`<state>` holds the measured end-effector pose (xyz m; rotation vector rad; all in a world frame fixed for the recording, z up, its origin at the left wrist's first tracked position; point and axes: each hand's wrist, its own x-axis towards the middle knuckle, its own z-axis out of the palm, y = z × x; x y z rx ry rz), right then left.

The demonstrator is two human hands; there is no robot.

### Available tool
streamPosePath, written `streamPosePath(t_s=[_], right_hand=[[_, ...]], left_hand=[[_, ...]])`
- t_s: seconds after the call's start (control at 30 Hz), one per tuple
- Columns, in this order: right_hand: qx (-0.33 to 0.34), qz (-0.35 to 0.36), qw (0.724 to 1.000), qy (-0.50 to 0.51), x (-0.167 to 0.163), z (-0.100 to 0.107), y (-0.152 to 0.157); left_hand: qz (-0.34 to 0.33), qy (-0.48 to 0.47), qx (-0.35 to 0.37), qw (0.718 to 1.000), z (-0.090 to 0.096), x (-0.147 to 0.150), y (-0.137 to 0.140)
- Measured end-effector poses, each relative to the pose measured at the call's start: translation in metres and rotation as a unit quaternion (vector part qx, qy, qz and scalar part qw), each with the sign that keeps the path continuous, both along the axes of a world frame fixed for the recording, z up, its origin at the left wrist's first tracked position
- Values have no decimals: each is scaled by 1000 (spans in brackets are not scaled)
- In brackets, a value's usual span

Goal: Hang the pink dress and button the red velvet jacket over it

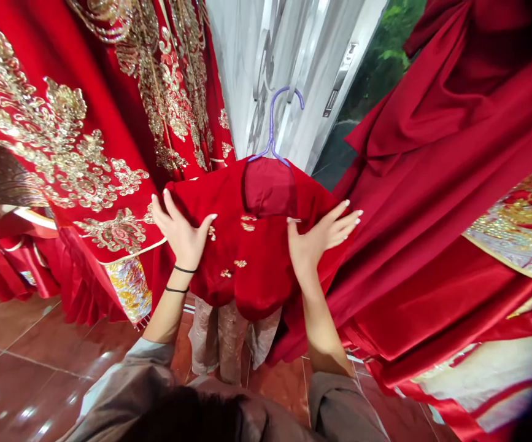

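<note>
In front of me a red velvet garment [266, 270] hangs on a purple wire hanger [272, 126], whose hook reaches up at the door. Small gold ornaments dot the garment's front, and a smooth red lining shows at its neck opening. My left hand [183, 236] lies at the garment's left shoulder, fingers spread and thumb apart. At the opposite side my right hand [314, 242] is also spread, its thumb near the neckline and its fingers pointing out over the right shoulder. Both palms seem to touch the cloth; neither hand is closed on it.
Red garments with gold embroidery [86, 166] hang on the left. Plain deep-red cloth [408, 166] drapes on the right. Behind the hanger is a white door [242, 67] with a metal lock plate [340, 80]. Glossy reddish tiles [30, 368] cover the floor.
</note>
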<state>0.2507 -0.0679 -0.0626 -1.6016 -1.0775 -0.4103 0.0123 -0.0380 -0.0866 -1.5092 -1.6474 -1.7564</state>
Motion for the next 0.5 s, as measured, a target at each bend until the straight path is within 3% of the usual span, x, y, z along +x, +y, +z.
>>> streamPosePath(t_s=[0.1, 0.2, 0.27, 0.37, 0.43, 0.5], right_hand=[[7, 11, 1000, 5, 43, 9, -2], [-6, 158, 987, 9, 83, 31, -11], [-68, 274, 957, 72, 108, 52, -16], [-193, 415, 867, 196, 142, 78, -14], [-214, 449, 838, 223, 155, 84, -6], [-171, 442, 856, 205, 156, 78, 6]], left_hand=[[-26, 20, 16, 999, 9, -27, 0], [-53, 50, -2, 997, 29, -53, 2], [-64, 66, -28, 995, 46, -65, 9], [-130, 26, -75, 988, 69, -78, 27], [-256, -93, -138, 952, 76, -89, 42], [-379, -221, -212, 873, 76, -100, 55]])
